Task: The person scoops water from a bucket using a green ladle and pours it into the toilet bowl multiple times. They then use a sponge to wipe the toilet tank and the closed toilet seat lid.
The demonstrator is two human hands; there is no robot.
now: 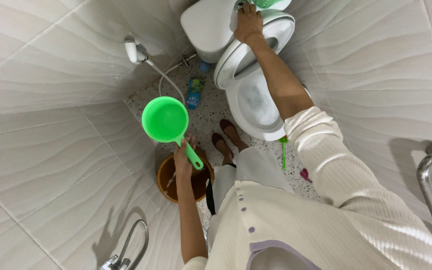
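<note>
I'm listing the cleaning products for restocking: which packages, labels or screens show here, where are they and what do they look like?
Bottle: lying on the speckled floor by the toilet base, under the spray hose; blue body with a green and orange label.
Small blue cap or container: behind it, by the tank; too small to tell.
No signs or screens.

Dressed in a cream ribbed cardigan (326, 210) filling the lower right of the frame, with fine lengthwise ribs along the sleeve. Sleeve (316, 145) pushed up to near the elbow at the centre right; other forearm bare from the elbow down at the lower centre. Small lilac buttons (243, 210) in a row down the front edge, and a thin lilac trim (276, 246) near the bottom. Pale grey-white skirt or trousers (241, 170) below. Dark brown flat shoes (226, 137) on both feet, centre of the frame.
</note>
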